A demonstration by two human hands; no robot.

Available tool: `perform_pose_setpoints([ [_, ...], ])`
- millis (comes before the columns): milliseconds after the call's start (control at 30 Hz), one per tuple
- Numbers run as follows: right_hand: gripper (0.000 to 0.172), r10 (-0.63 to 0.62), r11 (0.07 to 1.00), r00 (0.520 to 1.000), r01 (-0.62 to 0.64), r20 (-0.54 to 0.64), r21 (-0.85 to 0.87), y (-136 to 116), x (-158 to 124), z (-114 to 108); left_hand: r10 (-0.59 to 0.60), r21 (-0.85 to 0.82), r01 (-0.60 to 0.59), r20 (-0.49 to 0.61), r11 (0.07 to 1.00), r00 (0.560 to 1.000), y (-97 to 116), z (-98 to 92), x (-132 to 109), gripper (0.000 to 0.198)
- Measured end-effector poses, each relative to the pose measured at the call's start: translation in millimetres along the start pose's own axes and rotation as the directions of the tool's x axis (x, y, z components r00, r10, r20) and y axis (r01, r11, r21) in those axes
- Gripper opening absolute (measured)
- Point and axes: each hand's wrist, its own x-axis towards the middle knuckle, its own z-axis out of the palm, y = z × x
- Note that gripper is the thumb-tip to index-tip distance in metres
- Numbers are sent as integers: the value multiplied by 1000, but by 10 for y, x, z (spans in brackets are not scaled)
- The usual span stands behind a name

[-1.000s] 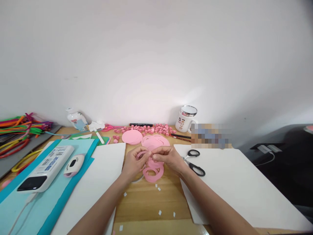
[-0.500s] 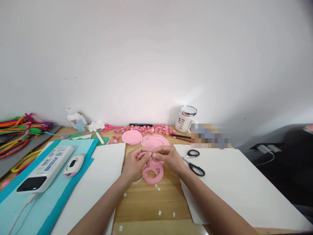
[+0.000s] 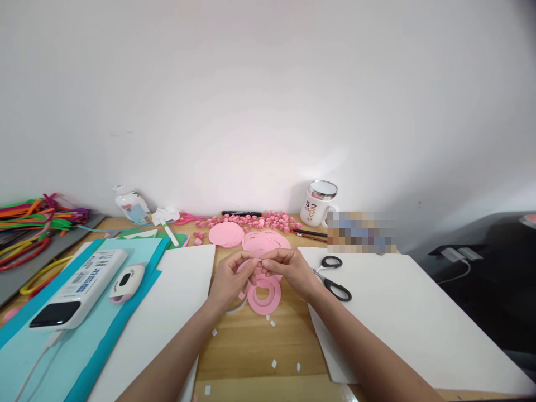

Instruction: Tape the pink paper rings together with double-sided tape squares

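both hands, left hand (image 3: 229, 280) and right hand (image 3: 288, 269), have their fingers pinched shut on a pink paper spiral (image 3: 263, 293) dangling over the desk (image 3: 255, 346), mid-desk, scissors (image 3: 335, 285) just beside.

Dangling pink spiral strip (image 3: 263, 297) — loops bunched closer, more concentric.

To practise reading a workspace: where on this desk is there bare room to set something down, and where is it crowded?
Barest: the right white sheet beyond the scissors; the left white sheet beside the teal paper. Crowded: the middle, where left hand and right hand pinch the pink paper spiral, and the back edge, with pink discs and mug.
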Motion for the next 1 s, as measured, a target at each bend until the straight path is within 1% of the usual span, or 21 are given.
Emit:
perform_pose_setpoints([
  [267, 19, 16, 1000, 999, -16, -39, 3, -34, -6, 25, -10, 10, 10, 0, 1000, 1000, 7, 1, 1, 21],
  [500, 40, 37, 994, 996, -29, -79, 104, 15, 8, -12, -18, -35, 18, -12, 999, 1000, 5, -8, 17, 20],
  [700, 38, 42, 995, 995, -33, -89, 99, 9, 0, -13, -42, -32, 42, -11, 999, 999, -12, 2, 19, 21],
  [833, 39, 32, 996, 996, -25, -85, 88, 2, 5, 1, -52, -26, 52, 2, 998, 999, -41, 1, 15, 22],
  [1000, 36, 33, 996, 993, -23, -115, 86, -1, 7, 14, -48, -26, 48, -4, 999, 999, -41, 0, 12, 22],
])
